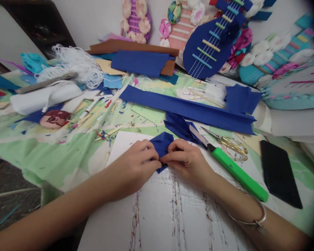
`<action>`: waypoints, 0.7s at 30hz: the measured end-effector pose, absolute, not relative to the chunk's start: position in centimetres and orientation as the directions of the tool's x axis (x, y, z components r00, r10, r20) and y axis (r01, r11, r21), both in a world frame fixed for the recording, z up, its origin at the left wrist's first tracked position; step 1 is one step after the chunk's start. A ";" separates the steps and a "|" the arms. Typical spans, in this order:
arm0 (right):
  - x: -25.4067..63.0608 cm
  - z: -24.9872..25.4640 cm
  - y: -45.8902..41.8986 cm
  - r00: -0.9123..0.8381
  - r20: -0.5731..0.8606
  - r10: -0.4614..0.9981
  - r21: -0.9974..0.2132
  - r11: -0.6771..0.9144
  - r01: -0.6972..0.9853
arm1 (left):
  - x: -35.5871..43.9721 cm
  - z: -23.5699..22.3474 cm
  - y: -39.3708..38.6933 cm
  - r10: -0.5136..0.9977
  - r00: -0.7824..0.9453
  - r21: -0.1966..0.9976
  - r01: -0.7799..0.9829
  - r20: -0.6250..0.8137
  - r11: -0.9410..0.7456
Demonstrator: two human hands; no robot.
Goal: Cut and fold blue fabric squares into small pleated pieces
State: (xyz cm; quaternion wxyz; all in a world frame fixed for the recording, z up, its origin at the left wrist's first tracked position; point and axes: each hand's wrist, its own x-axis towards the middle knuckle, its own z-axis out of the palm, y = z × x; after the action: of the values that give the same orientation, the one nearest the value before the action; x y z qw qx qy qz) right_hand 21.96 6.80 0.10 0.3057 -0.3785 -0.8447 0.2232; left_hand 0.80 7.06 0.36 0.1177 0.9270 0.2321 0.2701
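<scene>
Between my two hands is a small piece of dark blue paper (162, 143), folded or gathered, just above the white board (157, 216). My left hand (141, 162) pinches its left and lower edge with bent fingers. From the other side my right hand (184, 158) pinches the lower right edge, its fingertips meeting those of the left. Part of the paper is hidden behind the fingers. Right behind it lies another crumpled blue paper piece (181, 127). A green-handled cutter knife (238, 172) with its blade out and gold-handled scissors (231, 144) lie right of my right hand.
A long folded blue strip (188, 108) crosses the table behind the board. Far right lies a black phone-like slab (279, 172). White string (73, 66), stacked blue and brown sheets (141, 62) and scraps cover the back left. Decorated instrument shapes, one blue (206, 52), lean against the wall.
</scene>
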 end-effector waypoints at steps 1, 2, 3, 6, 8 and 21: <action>22.0 0.1 6.8 -0.525 0.352 0.775 -0.612 0.615 0.497 | 0.7 0.3 6.4 0.491 0.756 0.311 0.386 0.432 -0.868; 22.0 0.1 6.8 -0.524 0.353 0.775 -0.616 0.614 0.493 | 0.6 0.2 5.8 0.487 0.768 0.283 0.400 0.417 -0.872; 22.0 0.1 6.8 -0.524 0.353 0.775 -0.620 0.613 0.489 | 0.5 0.2 5.1 0.493 0.763 0.261 0.419 0.418 -0.870; 22.0 0.1 6.9 -0.531 0.349 0.772 -0.627 0.614 0.480 | 0.2 0.7 3.3 0.515 0.739 0.179 0.489 0.436 -0.854; 22.0 0.1 6.9 -0.535 0.348 0.770 -0.632 0.615 0.472 | 0.2 1.1 2.2 0.536 0.752 0.101 0.543 0.384 -0.834; 21.9 0.6 6.7 -0.483 0.222 0.847 -0.692 0.486 0.535 | 1.2 0.2 0.2 0.680 0.675 0.176 0.661 0.287 -0.730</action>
State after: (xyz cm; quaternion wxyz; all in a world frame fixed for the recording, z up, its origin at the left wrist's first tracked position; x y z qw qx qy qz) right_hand 21.86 6.71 0.61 0.2808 -0.4239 -0.8149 0.2783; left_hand 1.23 0.23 0.21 0.0286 0.9146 0.3665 0.1683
